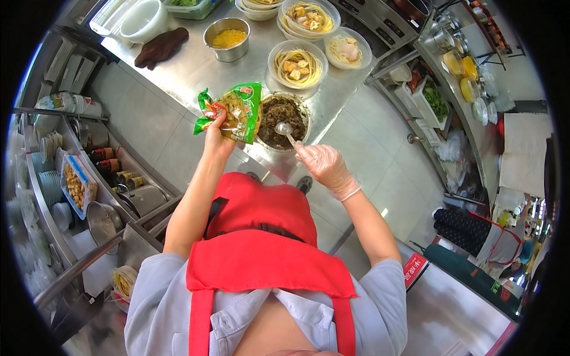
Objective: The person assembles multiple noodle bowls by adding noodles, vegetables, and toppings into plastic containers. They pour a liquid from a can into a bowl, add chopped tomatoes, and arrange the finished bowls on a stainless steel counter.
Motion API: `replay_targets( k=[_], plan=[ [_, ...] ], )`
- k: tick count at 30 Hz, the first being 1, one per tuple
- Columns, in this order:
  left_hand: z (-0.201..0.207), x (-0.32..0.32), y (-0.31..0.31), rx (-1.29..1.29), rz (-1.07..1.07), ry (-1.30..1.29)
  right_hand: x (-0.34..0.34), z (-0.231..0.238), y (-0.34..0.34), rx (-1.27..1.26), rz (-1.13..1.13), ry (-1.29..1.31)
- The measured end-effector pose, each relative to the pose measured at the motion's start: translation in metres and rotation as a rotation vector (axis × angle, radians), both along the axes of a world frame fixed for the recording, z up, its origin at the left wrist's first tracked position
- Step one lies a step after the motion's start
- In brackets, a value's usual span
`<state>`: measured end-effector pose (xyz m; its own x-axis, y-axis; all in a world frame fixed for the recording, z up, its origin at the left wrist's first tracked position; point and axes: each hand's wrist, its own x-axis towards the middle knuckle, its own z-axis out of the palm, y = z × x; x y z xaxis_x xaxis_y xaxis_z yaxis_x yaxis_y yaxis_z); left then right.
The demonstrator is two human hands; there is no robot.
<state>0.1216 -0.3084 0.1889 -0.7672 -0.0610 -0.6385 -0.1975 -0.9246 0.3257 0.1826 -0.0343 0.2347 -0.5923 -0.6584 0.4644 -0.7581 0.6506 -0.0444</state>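
Observation:
My bare left hand [217,132] is closed around the edge of a green plastic food packet [242,111] with a clear window, and the packet's torn-looking end sticks out beside my thumb. Brownish-yellow contents show through the window. In a clear disposable glove, my right hand [325,168] grips the handle of a metal spoon [284,128]. The spoon's bowl rests at or just over dark brown chopped food [278,113] in a round white tub [307,105] at the table's near edge. The packet hangs by the tub's left side, partly covering its rim.
Clear bowls of noodles with toppings [297,64] stand beyond the tub. A steel pot [227,40] of yellow food, a dark cloth [161,47] and a white bowl [144,21] are further left on the steel table [190,80]. Shelving [409,118] is at right, counter drawers [113,184] at left.

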Motion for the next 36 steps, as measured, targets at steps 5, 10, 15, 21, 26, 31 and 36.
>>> replay_targets(
  k=[5, 10, 15, 21, 26, 31, 36],
  plan=[
    [0.005, 0.005, -0.002, 0.015, -0.021, 0.000, -0.030, -0.012, 0.002, 0.117, 0.073, -0.084],
    [0.006, 0.011, -0.012, 0.091, -0.032, 0.025, -0.054, -0.019, 0.031, 0.001, -0.057, -0.197],
    [0.002, 0.022, -0.022, 0.195, -0.042, 0.058, -0.049, -0.032, 0.028, -0.088, -0.231, -0.218],
    [-0.007, 0.026, -0.025, 0.256, -0.047, 0.191, -0.006, -0.072, -0.011, -1.343, -0.873, -1.267],
    [0.013, 0.038, -0.036, 0.218, -0.086, 0.158, -0.017, -0.087, -0.025, -0.838, -0.842, -1.129],
    [0.044, 0.041, -0.020, 0.079, 0.009, 0.019, -0.032, -0.078, -0.009, -0.772, -0.716, -0.901],
    [0.074, 0.034, 0.041, 0.016, 0.060, 0.189, -0.037, -0.045, 0.079, -0.963, -0.646, -1.326]
  ],
)
